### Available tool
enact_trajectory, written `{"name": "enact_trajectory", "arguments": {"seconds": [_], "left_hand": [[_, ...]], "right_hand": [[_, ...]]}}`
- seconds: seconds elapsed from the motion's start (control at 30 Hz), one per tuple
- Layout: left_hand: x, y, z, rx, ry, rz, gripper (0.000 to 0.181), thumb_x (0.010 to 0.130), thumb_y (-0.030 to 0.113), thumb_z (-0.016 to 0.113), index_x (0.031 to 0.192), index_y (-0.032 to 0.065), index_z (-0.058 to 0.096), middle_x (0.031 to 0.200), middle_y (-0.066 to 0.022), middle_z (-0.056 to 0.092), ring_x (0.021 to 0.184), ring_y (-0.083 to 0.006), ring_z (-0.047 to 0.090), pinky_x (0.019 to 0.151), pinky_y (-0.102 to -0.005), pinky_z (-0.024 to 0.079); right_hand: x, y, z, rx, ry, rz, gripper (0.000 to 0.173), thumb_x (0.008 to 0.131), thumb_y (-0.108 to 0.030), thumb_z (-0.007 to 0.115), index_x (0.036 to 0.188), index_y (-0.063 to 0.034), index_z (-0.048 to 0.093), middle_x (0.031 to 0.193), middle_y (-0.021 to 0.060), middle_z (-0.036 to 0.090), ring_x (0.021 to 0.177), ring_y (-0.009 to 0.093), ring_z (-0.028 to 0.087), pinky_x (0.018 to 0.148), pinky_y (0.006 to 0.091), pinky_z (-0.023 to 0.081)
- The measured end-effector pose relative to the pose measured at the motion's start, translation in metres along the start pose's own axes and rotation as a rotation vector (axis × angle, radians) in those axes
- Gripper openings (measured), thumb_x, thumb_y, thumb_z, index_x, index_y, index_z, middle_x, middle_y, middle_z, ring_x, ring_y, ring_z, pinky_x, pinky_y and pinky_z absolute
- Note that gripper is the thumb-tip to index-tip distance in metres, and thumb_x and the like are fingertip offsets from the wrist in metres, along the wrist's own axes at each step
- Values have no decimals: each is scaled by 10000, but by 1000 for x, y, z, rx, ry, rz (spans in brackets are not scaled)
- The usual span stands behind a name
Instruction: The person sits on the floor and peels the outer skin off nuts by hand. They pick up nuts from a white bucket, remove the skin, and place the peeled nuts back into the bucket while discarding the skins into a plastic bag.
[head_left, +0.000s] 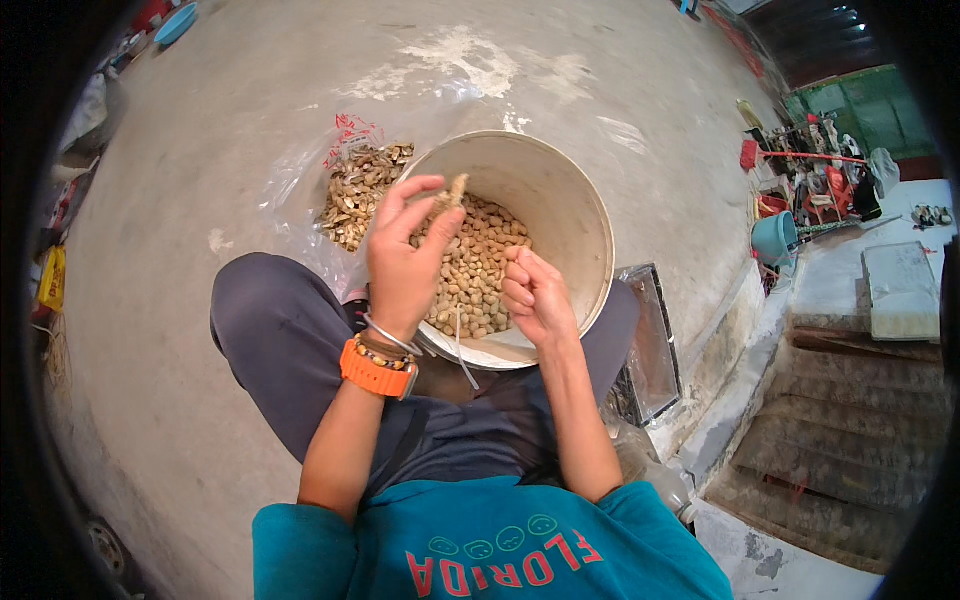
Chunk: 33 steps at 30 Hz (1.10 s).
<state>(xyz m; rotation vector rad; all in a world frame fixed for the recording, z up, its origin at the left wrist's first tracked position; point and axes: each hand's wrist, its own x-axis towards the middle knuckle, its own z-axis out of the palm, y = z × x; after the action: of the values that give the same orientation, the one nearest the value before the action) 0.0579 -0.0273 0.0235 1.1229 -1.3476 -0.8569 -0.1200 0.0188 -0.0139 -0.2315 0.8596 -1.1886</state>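
A white bucket (592, 225) between the knees holds many unshelled peanuts (480, 277). Above its left side is my left hand (412, 240), with pale peanut shell pieces (452, 193) between thumb and fingers. My right hand (536, 292) is over the bucket's right front part, its fingers curled in; whether something small lies inside them is hidden. Left of the bucket, a clear plastic bag (289, 202) with red print holds a heap of peanut shells (360, 191). A thin white strip (463, 352) hangs over the bucket's near rim.
Right of the right knee stands a dark-framed clear box (652, 345), with a clear plastic bottle (667, 484) nearer the body. Steps (840, 435) descend at the right. Farther off are a blue bucket (774, 238), a red broom (751, 154) and, at upper left, a blue basin (177, 24).
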Motion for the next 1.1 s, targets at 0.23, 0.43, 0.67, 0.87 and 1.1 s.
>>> {"name": "enact_trajectory", "arguments": {"seconds": [0.23,0.43,0.67,0.87,1.1], "left_hand": [[42,7,-48,582,304,142,252,806,193,676,985,16,667,1156,-94,571,1101,-258,492,953,-356,377],[61,-23,-57,937,193,63,394,775,280,697,1075,34,629,1244,-147,508,1191,-336,400,982,-402,352],[59,50,-57,589,-171,252,337,792,198,668,1077,27,614,1210,-138,533,1152,-308,462,971,-386,366],[46,30,-50,492,-279,199,231,790,110,649,981,-16,623,1080,-133,592,1012,-288,562,867,-347,440],[31,28,-30,408,-336,260,195,790,87,646,939,-35,612,993,-142,602,924,-294,583,812,-344,457]], "right_hand": [[2,-2,-7,54,6,4,216,990,-245,384,891,-82,485,572,-54,329,431,42,287,348,182,212],[4,0,36,27,286,40,239,982,-200,392,1024,6,505,641,-2,459,499,61,378,410,175,312],[-3,-7,-3,14,-114,-103,167,948,-110,452,992,22,544,640,21,507,466,41,441,383,181,382],[-73,-98,-64,-194,184,-488,154,949,-167,475,924,-36,551,575,-26,453,370,26,336,297,167,227],[-118,-117,-251,-1008,871,-406,151,902,-110,518,979,-15,607,709,34,549,539,87,490,457,211,394]]}}
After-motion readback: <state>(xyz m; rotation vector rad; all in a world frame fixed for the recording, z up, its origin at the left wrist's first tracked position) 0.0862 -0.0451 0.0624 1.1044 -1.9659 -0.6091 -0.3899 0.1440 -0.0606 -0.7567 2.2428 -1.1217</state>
